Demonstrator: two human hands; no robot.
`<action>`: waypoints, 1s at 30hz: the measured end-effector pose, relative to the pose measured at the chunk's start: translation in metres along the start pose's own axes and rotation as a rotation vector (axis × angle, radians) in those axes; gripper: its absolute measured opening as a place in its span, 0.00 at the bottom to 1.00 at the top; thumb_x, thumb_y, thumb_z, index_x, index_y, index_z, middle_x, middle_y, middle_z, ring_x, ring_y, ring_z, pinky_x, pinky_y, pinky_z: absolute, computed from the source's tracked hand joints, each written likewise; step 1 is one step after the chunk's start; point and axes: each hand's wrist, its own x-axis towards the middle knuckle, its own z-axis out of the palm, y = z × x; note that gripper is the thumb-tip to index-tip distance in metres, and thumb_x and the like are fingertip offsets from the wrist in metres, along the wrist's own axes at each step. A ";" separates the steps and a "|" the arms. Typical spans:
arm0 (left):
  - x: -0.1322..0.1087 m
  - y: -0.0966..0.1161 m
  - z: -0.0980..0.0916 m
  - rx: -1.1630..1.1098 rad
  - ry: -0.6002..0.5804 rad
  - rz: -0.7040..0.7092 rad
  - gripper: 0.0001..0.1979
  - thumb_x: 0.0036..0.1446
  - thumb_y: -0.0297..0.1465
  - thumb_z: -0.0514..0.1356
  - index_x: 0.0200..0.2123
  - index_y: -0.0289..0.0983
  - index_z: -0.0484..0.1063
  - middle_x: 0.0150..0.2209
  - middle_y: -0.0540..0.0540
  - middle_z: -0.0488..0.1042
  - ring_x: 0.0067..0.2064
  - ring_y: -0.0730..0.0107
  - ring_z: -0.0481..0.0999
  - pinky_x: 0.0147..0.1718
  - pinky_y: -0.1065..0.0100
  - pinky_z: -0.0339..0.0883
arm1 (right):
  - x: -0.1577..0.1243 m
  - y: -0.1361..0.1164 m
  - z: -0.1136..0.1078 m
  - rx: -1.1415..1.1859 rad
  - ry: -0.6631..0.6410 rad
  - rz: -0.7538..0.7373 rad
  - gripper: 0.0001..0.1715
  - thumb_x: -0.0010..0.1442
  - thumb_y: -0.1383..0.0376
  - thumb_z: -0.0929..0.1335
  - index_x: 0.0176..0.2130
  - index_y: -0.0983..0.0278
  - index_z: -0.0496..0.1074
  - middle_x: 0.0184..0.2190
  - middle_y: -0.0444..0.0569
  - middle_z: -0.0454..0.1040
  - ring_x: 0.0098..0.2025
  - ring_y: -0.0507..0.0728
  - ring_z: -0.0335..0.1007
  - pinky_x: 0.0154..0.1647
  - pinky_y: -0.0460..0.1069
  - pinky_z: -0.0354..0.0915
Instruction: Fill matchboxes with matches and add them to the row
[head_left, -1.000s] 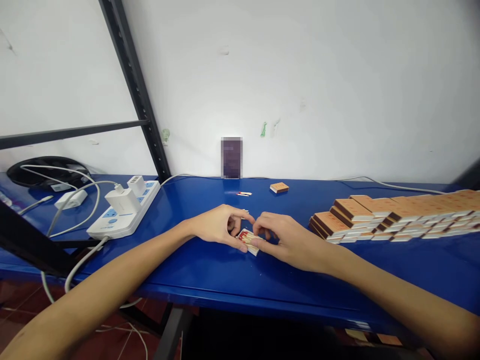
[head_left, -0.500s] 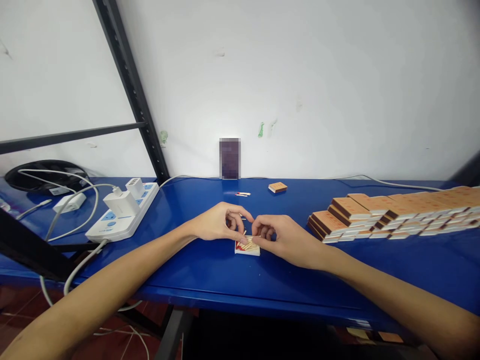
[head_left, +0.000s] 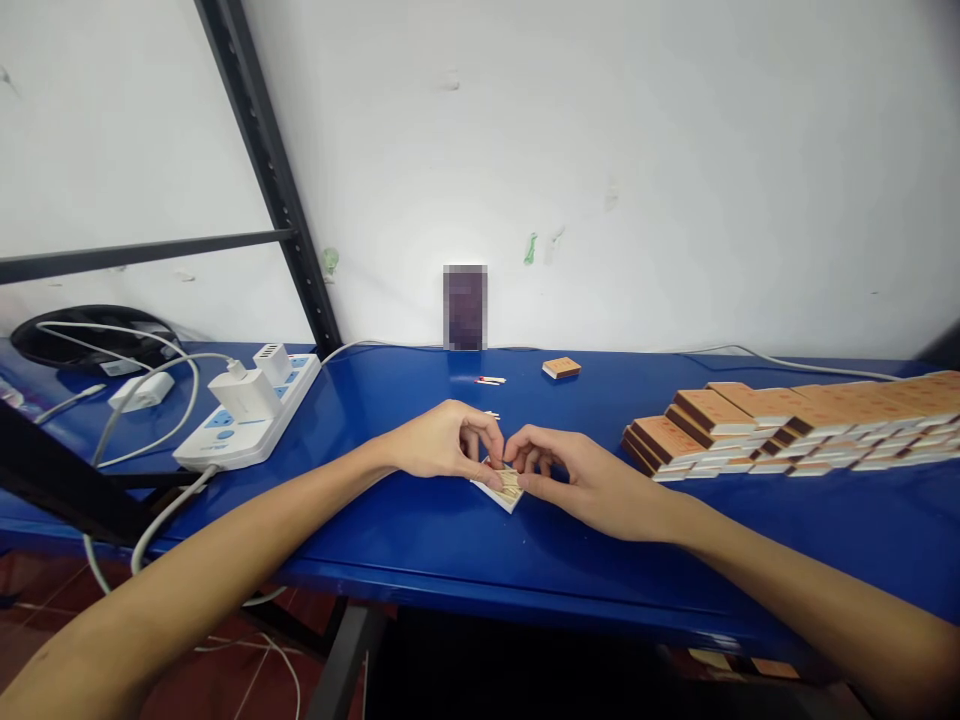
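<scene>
A small white matchbox tray (head_left: 508, 497) filled with matches lies on the blue table, turned at an angle. My left hand (head_left: 448, 442) reaches over its left side, with thumb and fingers bent around the matches and the tray's edge. From the right, my right hand (head_left: 574, 478) touches the tray's right side, its fingers curled and its thumb at the matches. What the fingertips pinch is too small to make out. Behind my hands lie a few loose matches (head_left: 491, 380) and a closed orange matchbox (head_left: 562, 368).
Stacked orange matchboxes (head_left: 750, 420) fill the right side. On the left stand a white power strip (head_left: 247, 425) with plugs and cables, and a black metal shelf post (head_left: 270, 170). A blurred dark panel (head_left: 465, 308) leans at the wall.
The tray has turned from lying straight to an angled position, with both hands still around it. The whole view has shifted slightly.
</scene>
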 end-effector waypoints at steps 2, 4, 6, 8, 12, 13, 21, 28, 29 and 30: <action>0.000 -0.002 -0.001 0.010 -0.020 -0.002 0.13 0.47 0.34 0.70 0.33 0.33 0.75 0.28 0.48 0.77 0.25 0.78 0.72 0.24 0.76 0.63 | 0.001 0.000 0.000 0.006 -0.018 -0.001 0.08 0.63 0.63 0.64 0.43 0.61 0.68 0.34 0.44 0.70 0.31 0.51 0.63 0.33 0.47 0.62; -0.001 -0.003 -0.001 0.008 -0.026 -0.010 0.11 0.49 0.33 0.69 0.33 0.33 0.74 0.27 0.48 0.76 0.25 0.77 0.72 0.24 0.76 0.63 | 0.003 -0.001 -0.001 0.016 -0.040 0.011 0.08 0.63 0.63 0.64 0.43 0.62 0.67 0.33 0.43 0.68 0.30 0.50 0.61 0.32 0.47 0.60; 0.000 -0.003 0.000 -0.011 -0.021 -0.017 0.10 0.50 0.32 0.68 0.33 0.33 0.74 0.26 0.49 0.75 0.25 0.77 0.73 0.24 0.76 0.63 | 0.007 -0.002 -0.001 0.026 -0.059 0.033 0.07 0.63 0.64 0.63 0.42 0.62 0.65 0.30 0.42 0.65 0.30 0.50 0.59 0.32 0.47 0.60; 0.000 -0.003 0.001 -0.031 -0.009 -0.025 0.09 0.50 0.31 0.68 0.33 0.33 0.74 0.25 0.49 0.74 0.25 0.77 0.72 0.24 0.76 0.63 | 0.010 -0.003 -0.002 0.028 -0.063 0.058 0.07 0.63 0.63 0.63 0.42 0.63 0.64 0.29 0.41 0.63 0.30 0.51 0.58 0.31 0.47 0.59; 0.002 -0.002 0.003 0.008 0.037 -0.039 0.09 0.51 0.32 0.67 0.33 0.33 0.74 0.23 0.51 0.72 0.23 0.78 0.70 0.22 0.77 0.61 | 0.012 -0.001 -0.006 0.050 -0.047 0.098 0.09 0.63 0.61 0.63 0.43 0.62 0.64 0.29 0.42 0.64 0.31 0.52 0.59 0.32 0.48 0.59; 0.002 -0.003 0.003 0.022 0.049 -0.036 0.09 0.52 0.32 0.66 0.33 0.33 0.74 0.24 0.51 0.72 0.23 0.79 0.70 0.22 0.77 0.61 | 0.012 0.000 -0.006 0.067 -0.040 0.102 0.09 0.63 0.62 0.63 0.44 0.62 0.64 0.30 0.42 0.65 0.31 0.52 0.60 0.33 0.48 0.60; 0.002 -0.007 0.003 0.089 0.067 -0.031 0.12 0.53 0.37 0.66 0.35 0.33 0.74 0.23 0.51 0.72 0.23 0.77 0.71 0.23 0.76 0.62 | 0.017 0.011 -0.009 0.165 -0.044 0.137 0.10 0.60 0.65 0.63 0.44 0.63 0.64 0.32 0.43 0.65 0.33 0.52 0.62 0.36 0.48 0.60; 0.001 -0.004 0.002 0.110 0.053 -0.011 0.11 0.54 0.36 0.65 0.35 0.33 0.75 0.26 0.50 0.73 0.24 0.77 0.71 0.23 0.76 0.62 | 0.022 0.008 -0.011 0.313 -0.060 0.209 0.10 0.58 0.67 0.63 0.42 0.63 0.63 0.31 0.43 0.63 0.30 0.50 0.61 0.32 0.47 0.58; 0.001 -0.004 0.002 0.106 0.055 -0.008 0.11 0.54 0.36 0.65 0.35 0.33 0.75 0.26 0.49 0.74 0.24 0.77 0.71 0.23 0.76 0.62 | 0.022 0.008 -0.011 0.313 -0.064 0.209 0.10 0.57 0.66 0.64 0.42 0.63 0.63 0.30 0.42 0.63 0.30 0.50 0.61 0.31 0.47 0.58; 0.001 -0.003 0.002 0.104 0.056 -0.007 0.11 0.54 0.36 0.65 0.35 0.33 0.75 0.26 0.49 0.74 0.24 0.77 0.71 0.24 0.76 0.62 | 0.022 0.009 -0.011 0.308 -0.066 0.208 0.11 0.57 0.66 0.64 0.42 0.64 0.63 0.29 0.42 0.63 0.30 0.50 0.61 0.31 0.47 0.57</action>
